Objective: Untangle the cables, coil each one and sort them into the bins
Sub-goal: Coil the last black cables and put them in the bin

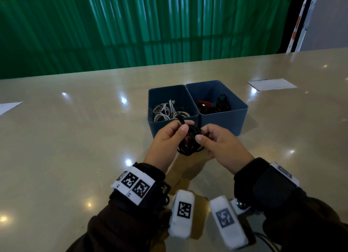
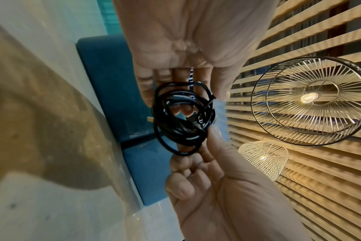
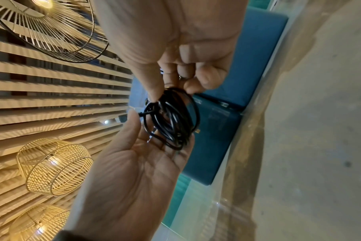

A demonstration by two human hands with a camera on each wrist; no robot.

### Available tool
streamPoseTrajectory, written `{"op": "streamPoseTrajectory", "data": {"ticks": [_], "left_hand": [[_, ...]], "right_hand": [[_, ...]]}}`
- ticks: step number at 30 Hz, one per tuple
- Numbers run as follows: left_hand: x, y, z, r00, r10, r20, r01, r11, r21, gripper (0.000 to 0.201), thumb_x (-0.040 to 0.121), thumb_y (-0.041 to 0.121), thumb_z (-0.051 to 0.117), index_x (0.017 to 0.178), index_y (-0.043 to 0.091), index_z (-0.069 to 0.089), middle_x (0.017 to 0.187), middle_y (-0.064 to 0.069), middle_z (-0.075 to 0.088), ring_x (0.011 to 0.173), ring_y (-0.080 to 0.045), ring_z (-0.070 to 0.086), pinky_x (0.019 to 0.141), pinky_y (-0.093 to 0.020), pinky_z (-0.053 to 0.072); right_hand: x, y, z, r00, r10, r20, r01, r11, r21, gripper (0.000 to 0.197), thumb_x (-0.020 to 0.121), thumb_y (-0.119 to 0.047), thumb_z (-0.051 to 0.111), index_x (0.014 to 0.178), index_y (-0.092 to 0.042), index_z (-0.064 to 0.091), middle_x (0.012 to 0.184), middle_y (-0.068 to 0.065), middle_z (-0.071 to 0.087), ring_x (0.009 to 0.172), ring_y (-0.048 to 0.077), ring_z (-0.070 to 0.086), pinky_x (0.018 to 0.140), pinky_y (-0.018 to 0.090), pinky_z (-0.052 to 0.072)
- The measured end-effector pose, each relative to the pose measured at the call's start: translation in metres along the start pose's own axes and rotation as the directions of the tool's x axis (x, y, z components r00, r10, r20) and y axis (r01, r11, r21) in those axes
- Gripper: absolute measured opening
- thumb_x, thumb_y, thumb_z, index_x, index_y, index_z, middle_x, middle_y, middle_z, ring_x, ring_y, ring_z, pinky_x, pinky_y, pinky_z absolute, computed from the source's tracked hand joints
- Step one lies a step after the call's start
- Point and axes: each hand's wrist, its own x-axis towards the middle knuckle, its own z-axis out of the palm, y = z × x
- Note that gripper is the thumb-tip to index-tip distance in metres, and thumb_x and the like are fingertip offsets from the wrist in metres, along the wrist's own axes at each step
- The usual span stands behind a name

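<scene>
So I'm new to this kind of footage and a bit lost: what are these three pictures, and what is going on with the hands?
No robot here: a person wears three cameras. The head view looks down from the forehead; the other two sit on the wrists and look along the palms, so the ceiling lamps show there. On the table stand two blue bins: the left bin holds whitish cables, the right bin red and black ones. In front of them, both hands hold one coiled black cable. The left hand pinches its plug end, the right hand grips the coil.
</scene>
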Motion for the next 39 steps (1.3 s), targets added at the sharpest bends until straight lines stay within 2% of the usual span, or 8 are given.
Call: {"op": "streamPoseTrajectory", "data": {"ticks": [7,17,19,23,26,31,34,39], "left_hand": [[0.003,-0.002,-0.003,0.998,0.06,-0.026,-0.06,0.998,0.004,0.022,0.092,0.006,0.053,0.103,0.023,0.063,0.097,0.004,0.067,0.085,0.0,0.064,0.07,-0.016,0.051],[0.006,-0.008,-0.012,0.993,0.081,0.09,-0.102,0.96,0.262,0.047,0.085,0.0,0.063,0.11,0.04,0.055,0.113,0.013,0.063,0.107,0.001,0.058,0.089,-0.019,0.05],[0.006,-0.006,-0.013,0.99,0.11,0.091,-0.128,0.964,0.235,0.041,0.086,-0.001,0.061,0.107,0.034,0.058,0.108,0.009,0.065,0.102,0.0,0.061,0.083,-0.018,0.051],[0.007,-0.001,-0.018,0.992,0.12,0.023,-0.122,0.989,0.085,0.02,0.088,0.0,0.057,0.093,0.017,0.065,0.08,0.001,0.069,0.074,-0.004,0.065,0.068,-0.017,0.052],[0.006,0.0,-0.019,0.991,0.132,-0.001,-0.131,0.984,0.124,0.009,0.089,0.01,0.057,0.082,0.009,0.063,0.064,0.002,0.066,0.063,-0.007,0.062,0.063,-0.018,0.052],[0.009,-0.004,-0.021,0.99,0.124,-0.06,-0.114,0.983,0.145,0.027,0.074,0.043,0.063,0.057,0.022,0.058,0.062,-0.012,0.059,0.062,-0.025,0.053,0.064,-0.038,0.046],[0.01,-0.005,-0.021,0.99,0.13,-0.062,-0.117,0.975,0.19,0.032,0.072,0.045,0.061,0.058,0.018,0.056,0.061,-0.014,0.058,0.059,-0.022,0.051,0.06,-0.032,0.044],[0.009,-0.007,-0.021,0.996,0.086,-0.03,-0.079,0.978,0.196,0.031,0.075,0.04,0.059,0.067,0.01,0.062,0.061,-0.002,0.063,0.062,-0.017,0.058,0.061,-0.025,0.049]], "right_hand": [[0.0,-0.004,-0.005,0.998,0.013,-0.055,-0.005,0.989,0.147,0.012,0.094,-0.006,0.052,0.084,-0.01,0.059,0.064,-0.003,0.056,0.047,-0.006,0.05,0.045,0.007,0.037],[-0.001,-0.006,-0.005,0.998,0.041,-0.044,-0.032,0.98,0.197,0.01,0.095,-0.006,0.05,0.092,-0.006,0.06,0.06,-0.009,0.056,0.048,-0.005,0.051,0.045,0.008,0.037],[-0.002,-0.008,-0.005,0.998,0.054,-0.033,-0.046,0.975,0.217,0.011,0.095,-0.006,0.049,0.094,-0.006,0.06,0.062,-0.006,0.057,0.049,-0.004,0.051,0.044,0.008,0.038],[-0.001,-0.006,-0.003,0.995,0.088,0.036,-0.094,0.971,0.222,0.011,0.095,-0.011,0.049,0.096,-0.01,0.06,0.066,0.002,0.051,0.053,0.005,0.039,0.043,0.015,0.03],[-0.001,0.0,0.0,0.989,0.113,0.1,-0.132,0.97,0.205,0.01,0.095,-0.01,0.05,0.101,-0.007,0.057,0.07,0.004,0.047,0.055,0.008,0.038,0.044,0.017,0.03],[-0.001,0.001,0.001,0.984,0.102,0.145,-0.132,0.969,0.209,0.024,0.092,-0.007,0.054,0.115,-0.016,0.053,0.064,-0.004,0.056,0.056,0.008,0.045,0.046,0.018,0.037],[-0.002,0.0,0.002,0.982,0.09,0.167,-0.12,0.976,0.18,0.026,0.093,-0.007,0.054,0.117,-0.016,0.057,0.072,0.004,0.056,0.056,0.007,0.045,0.045,0.016,0.037],[-0.003,-0.003,0.002,0.982,0.107,0.153,-0.139,0.966,0.219,0.019,0.093,-0.003,0.052,0.105,-0.015,0.06,0.065,0.002,0.054,0.045,0.005,0.041,0.036,0.013,0.031]]}}
